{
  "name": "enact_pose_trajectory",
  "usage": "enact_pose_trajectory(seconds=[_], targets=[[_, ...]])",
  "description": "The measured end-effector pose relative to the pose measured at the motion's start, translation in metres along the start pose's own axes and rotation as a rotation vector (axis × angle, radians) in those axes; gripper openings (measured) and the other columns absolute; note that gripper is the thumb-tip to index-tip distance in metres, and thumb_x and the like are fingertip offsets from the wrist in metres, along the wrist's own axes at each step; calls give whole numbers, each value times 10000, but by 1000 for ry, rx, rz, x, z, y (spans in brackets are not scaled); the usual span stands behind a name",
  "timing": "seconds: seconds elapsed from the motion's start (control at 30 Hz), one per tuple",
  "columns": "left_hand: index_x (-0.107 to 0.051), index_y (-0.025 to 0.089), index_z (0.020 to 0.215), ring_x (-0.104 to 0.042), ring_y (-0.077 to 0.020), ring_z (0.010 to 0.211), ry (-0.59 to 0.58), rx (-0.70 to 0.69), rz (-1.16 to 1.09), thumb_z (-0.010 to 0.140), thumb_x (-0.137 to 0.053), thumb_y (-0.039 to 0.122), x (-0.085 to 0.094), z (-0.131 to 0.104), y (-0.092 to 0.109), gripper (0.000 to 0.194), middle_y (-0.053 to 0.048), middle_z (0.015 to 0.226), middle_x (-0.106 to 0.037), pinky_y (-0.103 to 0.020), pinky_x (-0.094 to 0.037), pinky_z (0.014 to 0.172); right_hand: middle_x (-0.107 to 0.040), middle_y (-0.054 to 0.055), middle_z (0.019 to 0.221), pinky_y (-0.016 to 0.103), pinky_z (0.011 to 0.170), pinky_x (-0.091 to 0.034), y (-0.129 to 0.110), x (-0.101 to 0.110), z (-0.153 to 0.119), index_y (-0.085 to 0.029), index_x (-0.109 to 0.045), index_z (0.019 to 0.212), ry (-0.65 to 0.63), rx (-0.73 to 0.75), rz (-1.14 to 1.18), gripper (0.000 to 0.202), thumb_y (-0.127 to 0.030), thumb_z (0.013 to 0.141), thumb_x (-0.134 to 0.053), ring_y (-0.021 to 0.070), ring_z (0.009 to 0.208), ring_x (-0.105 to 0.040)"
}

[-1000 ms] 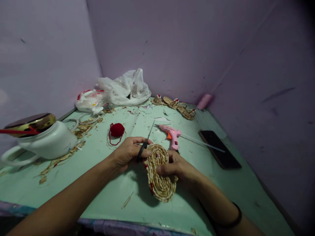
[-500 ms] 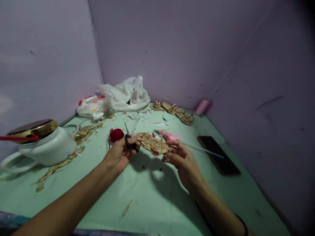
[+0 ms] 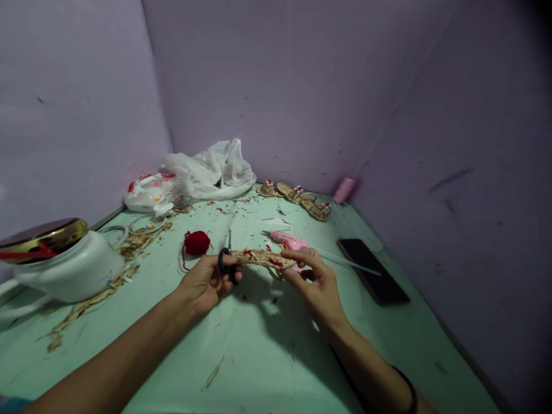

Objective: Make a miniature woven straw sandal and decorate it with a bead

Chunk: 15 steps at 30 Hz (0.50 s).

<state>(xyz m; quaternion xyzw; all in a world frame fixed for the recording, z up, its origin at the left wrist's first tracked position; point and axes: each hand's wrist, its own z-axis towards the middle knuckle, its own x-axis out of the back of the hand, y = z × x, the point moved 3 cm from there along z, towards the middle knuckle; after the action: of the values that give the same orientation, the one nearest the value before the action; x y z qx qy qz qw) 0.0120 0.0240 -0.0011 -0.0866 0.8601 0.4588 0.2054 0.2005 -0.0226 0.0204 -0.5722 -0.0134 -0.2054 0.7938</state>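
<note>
Braided sole (image 3: 262, 258), broadside earlier, now nearly edge-on — tan, red-flecked.

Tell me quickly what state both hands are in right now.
Left hand: closed, holding black-handled scissors and one end of the woven straw piece.
Right hand: closed, pinching the other end between thumb and fingers.

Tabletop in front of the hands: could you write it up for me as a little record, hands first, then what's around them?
left hand: holds black-handled scissors and one end of a woven piece
right hand: fingers at the woven piece's other end
woven piece: straw-coloured with red bits, raised above the table
left side: red yarn ball, white pot
right side: phone
back: white plastic bag, woven sandals
</note>
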Motion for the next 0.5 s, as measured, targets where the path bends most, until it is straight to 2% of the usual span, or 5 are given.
enact_pose_trajectory(seconds=[0.1,0.2,0.27,0.37,0.5], targets=[[-581,115,703,-557,-90,399,48,69,0,667,-587,115,-1,-1,-2,37,-26,512,-601,-122,-373,306,-554,43,885,246,542,-390,2,-1,2,-230,-686,772,-32,19,60,127,-232,647,-665,187,801,-517],[-584,101,686,-552,-113,369,33,132,45,686,-608,191,-3,-3,-6,94,-56,494,-609,-139,-328,272,-576,4,717,240,507,-372,6,-4,4,-213,-647,748,-99,-93,163,117,-301,673,-662,141,600,-502],[-574,103,668,-536,-117,347,-15,139,135,706,-611,291,-6,-5,-9,195,-68,482,-608,-141,-281,251,-567,-20,625,239,514,-368,8,-2,6,-201,-636,734,-87,-167,203,154,-347,690,-652,122,534,-472],[-560,126,678,-506,-101,332,-69,0,376,694,-609,422,-7,-7,-7,301,-39,486,-599,-140,-244,257,-579,-17,595,237,519,-376,12,2,11,-179,-642,683,-55,-264,261,220,-397,672,-663,115,525,-477],[-589,142,834,-509,-120,366,66,-190,778,584,-684,358,1,-7,8,344,4,493,-585,-179,-291,326,-505,-38,462,213,411,-296,20,4,14,-171,-607,549,-137,-456,333,287,-436,614,-696,79,407,-388]])
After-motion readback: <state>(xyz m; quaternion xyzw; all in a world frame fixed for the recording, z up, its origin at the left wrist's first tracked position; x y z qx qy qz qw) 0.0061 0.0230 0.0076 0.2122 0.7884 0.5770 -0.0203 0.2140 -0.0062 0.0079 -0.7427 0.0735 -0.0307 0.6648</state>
